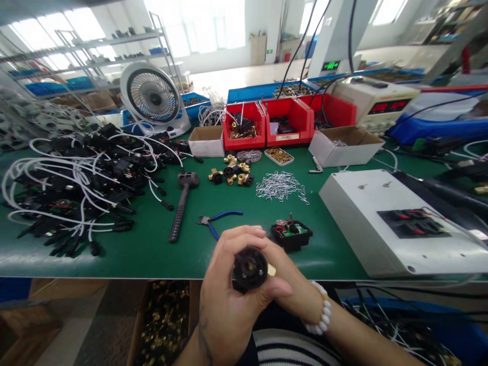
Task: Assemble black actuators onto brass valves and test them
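Note:
A brass valve fitting (271,270) with a round black cap (249,268) is held up in front of me, just over the table's front edge. The cap's face points toward me and shows small screws. My left hand (224,284) wraps round the cap, its thumb lying below. From behind and to the right, my right hand (285,274) closes on the same fitting, its fingertips largely hidden. Just beyond lie blue-handled cutting pliers (208,220) and a black housing with a green circuit board (292,233).
A hammer (183,203), brass fittings (232,172) and a pile of metal clips (281,186) lie on the green table (145,254). Cabled black parts (84,183) crowd the left. A grey box (366,218) stands right; red bins (287,122) and a fan (154,99) stand behind.

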Tool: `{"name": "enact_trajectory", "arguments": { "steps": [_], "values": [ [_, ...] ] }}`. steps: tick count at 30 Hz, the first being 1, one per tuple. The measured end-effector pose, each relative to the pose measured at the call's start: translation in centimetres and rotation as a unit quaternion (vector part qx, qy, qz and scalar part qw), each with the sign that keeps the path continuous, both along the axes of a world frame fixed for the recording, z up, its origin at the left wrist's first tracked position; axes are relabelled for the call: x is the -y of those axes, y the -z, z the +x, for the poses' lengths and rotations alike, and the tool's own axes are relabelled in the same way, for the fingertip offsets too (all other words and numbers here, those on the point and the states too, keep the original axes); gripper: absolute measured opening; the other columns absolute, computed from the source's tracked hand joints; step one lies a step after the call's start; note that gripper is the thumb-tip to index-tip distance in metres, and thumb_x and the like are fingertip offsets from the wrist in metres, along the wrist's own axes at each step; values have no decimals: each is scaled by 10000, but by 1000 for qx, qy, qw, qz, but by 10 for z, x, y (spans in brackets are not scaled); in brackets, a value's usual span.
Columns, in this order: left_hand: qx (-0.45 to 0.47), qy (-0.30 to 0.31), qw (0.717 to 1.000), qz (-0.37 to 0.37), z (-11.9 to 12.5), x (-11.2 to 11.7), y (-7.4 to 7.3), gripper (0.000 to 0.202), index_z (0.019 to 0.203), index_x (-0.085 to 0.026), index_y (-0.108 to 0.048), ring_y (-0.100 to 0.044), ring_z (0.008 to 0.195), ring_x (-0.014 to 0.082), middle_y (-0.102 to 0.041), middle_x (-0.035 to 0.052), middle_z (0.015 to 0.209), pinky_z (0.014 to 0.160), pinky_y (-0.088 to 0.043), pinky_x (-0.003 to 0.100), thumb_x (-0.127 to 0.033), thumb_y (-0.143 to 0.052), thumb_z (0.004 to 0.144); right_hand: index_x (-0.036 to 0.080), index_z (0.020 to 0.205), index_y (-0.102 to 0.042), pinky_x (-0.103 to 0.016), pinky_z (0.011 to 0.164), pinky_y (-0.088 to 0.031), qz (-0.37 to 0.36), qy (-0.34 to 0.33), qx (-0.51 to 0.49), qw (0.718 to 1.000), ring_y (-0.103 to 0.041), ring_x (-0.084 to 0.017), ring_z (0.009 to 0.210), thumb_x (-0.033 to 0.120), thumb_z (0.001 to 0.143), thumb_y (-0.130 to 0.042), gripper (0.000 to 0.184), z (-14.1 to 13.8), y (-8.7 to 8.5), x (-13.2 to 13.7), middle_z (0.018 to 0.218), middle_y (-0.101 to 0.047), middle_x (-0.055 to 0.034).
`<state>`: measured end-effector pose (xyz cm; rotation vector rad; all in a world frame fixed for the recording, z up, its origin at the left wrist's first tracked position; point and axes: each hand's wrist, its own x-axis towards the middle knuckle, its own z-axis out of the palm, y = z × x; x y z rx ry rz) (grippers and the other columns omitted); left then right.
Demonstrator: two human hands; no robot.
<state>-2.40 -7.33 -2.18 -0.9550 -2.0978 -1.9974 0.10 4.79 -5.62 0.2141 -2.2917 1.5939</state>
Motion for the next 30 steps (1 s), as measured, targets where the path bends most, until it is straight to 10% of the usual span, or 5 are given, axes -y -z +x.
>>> {"name": "enact_trajectory", "arguments": {
  "steps": [7, 14, 19, 24, 30],
  "values": [
    [176, 74, 980, 56, 15, -26, 9, 332, 1105, -291, -666, -586, 1207, 178, -656, 5, 1251, 1027, -451, 263, -509, -687, 855, 327, 1403, -458, -222, 1095, -402, -14, 144, -134, 980, -504, -135, 1270, 106, 887, -634, 588, 53, 8, -6, 1342, -544, -15],
    [328, 177, 922, 107, 20, -43, 4, 222, 926, -222, -636, -616, 1155, 193, -711, 25, 1142, 984, -473, 304, -336, -457, 992, 407, 1384, -509, -223, 1061, -441, -69, 100, -59, 991, -582, -143, 1205, 197, 906, -680, 550, 75, 9, -24, 1331, -612, 21],
    [94, 57, 988, -113, -15, -54, -1, 362, 857, -195, -620, -654, 859, 202, -697, 41, 877, 844, -509, 352, -359, -340, 1019, 403, 1256, -644, -175, 810, -552, -319, 81, -13, 944, -690, -117, 900, 305, 895, -710, 380, 92, -1, -33, 1087, -721, 13],
    [-40, 22, 929, -368, -20, -82, 12, 423, 1185, -106, -643, -583, 1054, 410, -634, 206, 1191, 911, -440, 569, -286, -705, 807, 258, 1093, -737, -182, 563, -525, -487, 76, -4, 870, -605, -86, 584, 473, 871, -697, 311, 96, -19, -48, 906, -733, -47],
    [32, 52, 945, -322, -23, -82, 33, 440, 1216, -167, -619, -571, 1138, 364, -640, 154, 1222, 1016, -414, 533, -279, -693, 798, 272, 1153, -696, -195, 588, -511, -512, 80, 19, 855, -617, -81, 603, 442, 831, -758, 369, 100, -24, -49, 945, -747, -58]
  ]
}}
